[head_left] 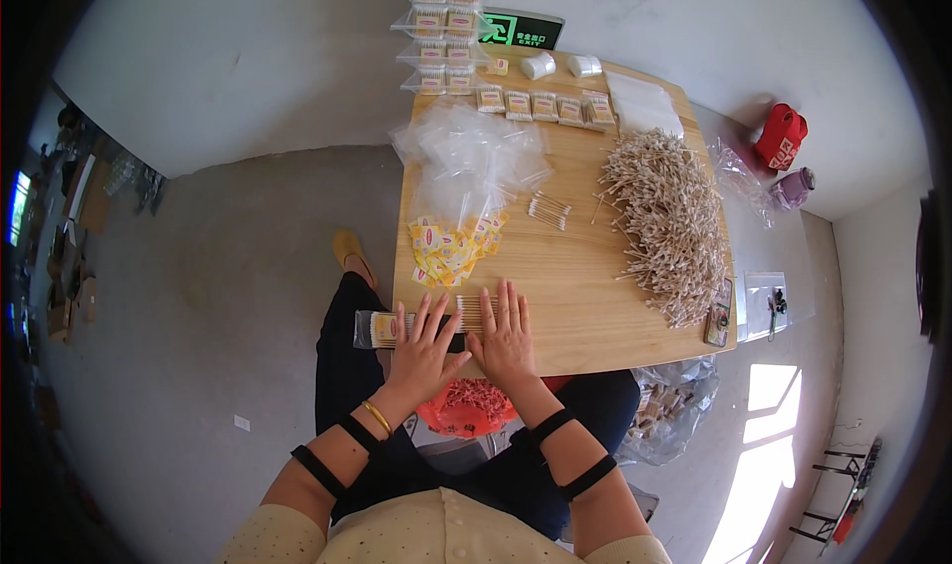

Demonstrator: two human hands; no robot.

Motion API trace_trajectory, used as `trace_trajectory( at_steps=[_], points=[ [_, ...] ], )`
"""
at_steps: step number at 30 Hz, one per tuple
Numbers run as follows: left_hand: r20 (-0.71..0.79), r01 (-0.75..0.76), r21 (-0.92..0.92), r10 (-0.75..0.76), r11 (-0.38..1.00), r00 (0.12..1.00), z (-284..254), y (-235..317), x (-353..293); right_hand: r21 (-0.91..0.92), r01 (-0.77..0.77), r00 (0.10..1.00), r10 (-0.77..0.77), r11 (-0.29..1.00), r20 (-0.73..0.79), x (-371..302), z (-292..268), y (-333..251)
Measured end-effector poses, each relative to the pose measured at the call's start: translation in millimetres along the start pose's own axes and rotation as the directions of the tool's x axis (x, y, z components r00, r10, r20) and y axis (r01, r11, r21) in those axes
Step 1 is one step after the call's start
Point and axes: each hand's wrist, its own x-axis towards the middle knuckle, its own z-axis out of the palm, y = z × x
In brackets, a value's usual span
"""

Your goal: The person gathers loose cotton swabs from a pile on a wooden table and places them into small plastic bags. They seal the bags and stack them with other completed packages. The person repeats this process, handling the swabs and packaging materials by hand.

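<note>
At the table's near edge both of my hands lie palm down with fingers stretched out. A flat row of cotton swabs [474, 311] lies between them. My right hand [504, 346] rests on the right part of this row. My left hand [421, 341] is at its left side, over a black strip [457, 342] that it partly hides. Just left of that hand is a transparent bag [379, 329] with swabs and a yellow card in it. Beyond my left hand is a pile of yellow printed cards [451, 252].
Transparent bags [466, 158] are heaped beyond the cards. A large mound of loose swabs [664, 227] covers the table's right side, near a phone [719, 313]. Filled packs [543, 106] line the back beside stacked packs [446, 29]. A red bag [466, 410] hangs below the near edge.
</note>
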Motion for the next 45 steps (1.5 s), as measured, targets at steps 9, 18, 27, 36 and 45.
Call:
trace_trajectory(
  at_steps=[9,18,27,36,45],
  points=[
    [-0.003,0.008,-0.013,-0.008,1.0,1.0,-1,0,3,-0.005,-0.003,1.0,0.003,1.0,0.003,0,1,0],
    [-0.009,0.01,-0.007,-0.01,1.0,1.0,-1,0,9,0.002,-0.004,1.0,0.004,1.0,-0.001,0,0,1],
    [-0.265,0.171,-0.108,-0.194,0.979,0.944,-20,-23,19,-0.01,-0.022,0.999,0.022,1.0,0.03,-1,-4,-1],
    [-0.03,0.518,-0.641,-0.692,0.567,0.721,6,-84,-26,-0.046,0.048,0.998,-0.046,0.998,0.044,-5,2,-8],
    [0.113,0.482,-0.827,-0.754,0.29,0.647,45,-111,-27,0.027,0.083,0.997,-0.083,0.996,0.008,-11,12,-41]
  ],
)
